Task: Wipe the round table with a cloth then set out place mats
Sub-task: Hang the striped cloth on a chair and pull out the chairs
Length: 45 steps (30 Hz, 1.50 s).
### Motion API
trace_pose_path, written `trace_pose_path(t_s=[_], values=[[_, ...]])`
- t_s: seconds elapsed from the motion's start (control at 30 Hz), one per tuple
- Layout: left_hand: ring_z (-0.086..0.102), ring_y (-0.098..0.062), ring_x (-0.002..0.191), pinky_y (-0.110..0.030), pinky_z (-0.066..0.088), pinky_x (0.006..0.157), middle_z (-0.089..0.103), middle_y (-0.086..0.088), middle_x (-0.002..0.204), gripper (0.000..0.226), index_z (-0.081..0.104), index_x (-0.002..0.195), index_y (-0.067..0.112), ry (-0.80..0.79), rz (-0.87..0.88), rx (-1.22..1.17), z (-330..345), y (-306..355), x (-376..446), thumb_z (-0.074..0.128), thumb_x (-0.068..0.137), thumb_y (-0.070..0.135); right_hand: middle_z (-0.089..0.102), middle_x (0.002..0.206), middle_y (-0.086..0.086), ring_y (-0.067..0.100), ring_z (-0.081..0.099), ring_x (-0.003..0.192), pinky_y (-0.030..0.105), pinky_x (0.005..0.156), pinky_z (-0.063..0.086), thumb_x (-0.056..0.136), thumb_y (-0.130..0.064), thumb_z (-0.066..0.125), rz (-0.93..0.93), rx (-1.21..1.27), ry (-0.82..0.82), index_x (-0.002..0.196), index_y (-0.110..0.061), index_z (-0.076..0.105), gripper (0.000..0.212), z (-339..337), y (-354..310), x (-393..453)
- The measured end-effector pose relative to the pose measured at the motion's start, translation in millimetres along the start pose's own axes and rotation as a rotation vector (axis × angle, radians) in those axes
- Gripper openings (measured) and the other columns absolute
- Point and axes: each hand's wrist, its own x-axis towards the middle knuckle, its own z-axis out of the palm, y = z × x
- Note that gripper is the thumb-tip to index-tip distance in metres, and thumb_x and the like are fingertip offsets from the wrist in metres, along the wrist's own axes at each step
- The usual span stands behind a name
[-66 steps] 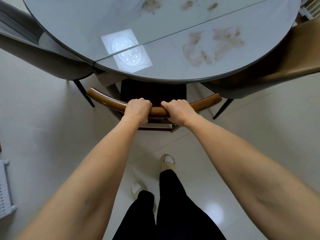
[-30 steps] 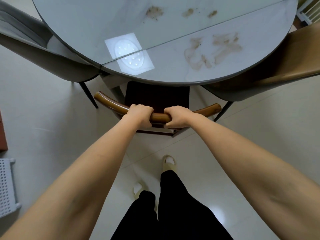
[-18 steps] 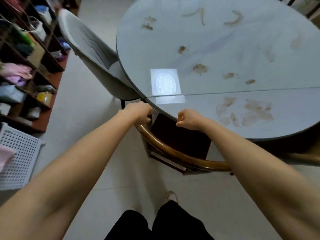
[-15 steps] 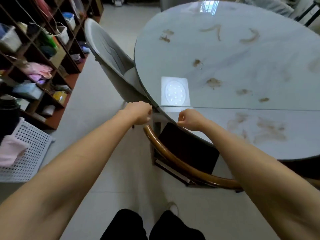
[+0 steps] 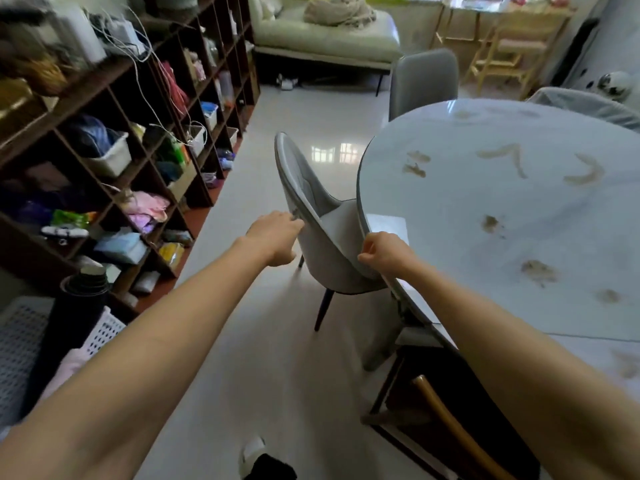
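Grey chair [image 5: 311, 216] beside the table [image 5: 485, 216]: my left hand [image 5: 273, 237] touches its back, fingers extended; right hand [image 5: 381, 252] fisted, empty. I'd grip both edges, push evenly.

Two hands: the left hand [image 5: 273, 237] and the right hand [image 5: 384, 252]. One round table [image 5: 485, 216] lies to the right of them. Three grey chairs: one [image 5: 311, 216] between the hands, two [image 5: 422, 81] [image 5: 585, 105] beyond. One wooden-backed chair [image 5: 450, 431] sits below the right hand. One shelf unit [image 5: 114, 140] stands left.
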Motion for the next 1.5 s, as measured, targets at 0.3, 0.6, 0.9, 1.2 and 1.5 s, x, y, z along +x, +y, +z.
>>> trace_pose_path(t_s=[0.3,0.6,0.9,1.2,1.5], values=[[0.015,-0.032,0.145,-0.041,0.018,0.118,0.022,-0.015,0.154,0.075,0.024,0.149,0.013,-0.051,0.142,0.201,-24,-156,100,0.066,0.087,0.023,0.056,0.129,0.01,0.027,0.054,0.115,0.032,0.091,0.044,0.088,-0.031,0.067,0.117,0.079,-0.021,0.128,-0.01,0.048,0.048,-8,-99,115],[0.004,-0.029,0.148,-0.041,0.009,0.121,0.016,-0.01,0.158,0.081,0.015,0.152,0.014,-0.091,0.351,0.35,-33,-197,270,0.063,0.087,0.017,0.035,0.152,0.008,0.024,0.039,0.136,0.039,0.113,0.032,0.075,-0.047,0.078,0.207,0.37,-0.318,0.149,-0.013,0.026,0.096,-2,-123,261],[0.044,-0.017,0.132,-0.042,0.025,0.114,0.053,0.006,0.137,0.05,0.049,0.132,0.025,-0.127,0.828,0.607,-17,-221,395,0.063,0.084,0.021,0.065,0.102,0.009,0.03,0.063,0.091,0.03,0.065,0.039,0.078,-0.02,0.063,0.288,-0.092,-0.03,0.101,-0.013,0.06,0.024,21,-188,344],[0.061,-0.027,0.101,-0.034,0.045,0.073,0.063,-0.004,0.11,0.03,0.062,0.112,0.019,-0.145,1.15,0.578,-27,-217,471,0.053,0.088,0.003,0.064,0.105,0.011,0.035,0.061,0.094,0.034,0.066,0.037,0.089,-0.034,0.057,0.735,-0.067,0.143,0.111,-0.016,0.052,0.028,28,-191,370],[0.061,-0.029,0.094,-0.041,0.053,0.085,0.062,-0.008,0.104,0.032,0.063,0.108,0.014,-0.357,1.365,0.556,-20,-206,503,0.056,0.079,0.001,0.065,0.102,0.012,0.031,0.06,0.089,0.03,0.068,0.042,0.082,-0.03,0.065,0.964,0.092,0.037,0.101,-0.011,0.065,0.026,23,-185,389]])
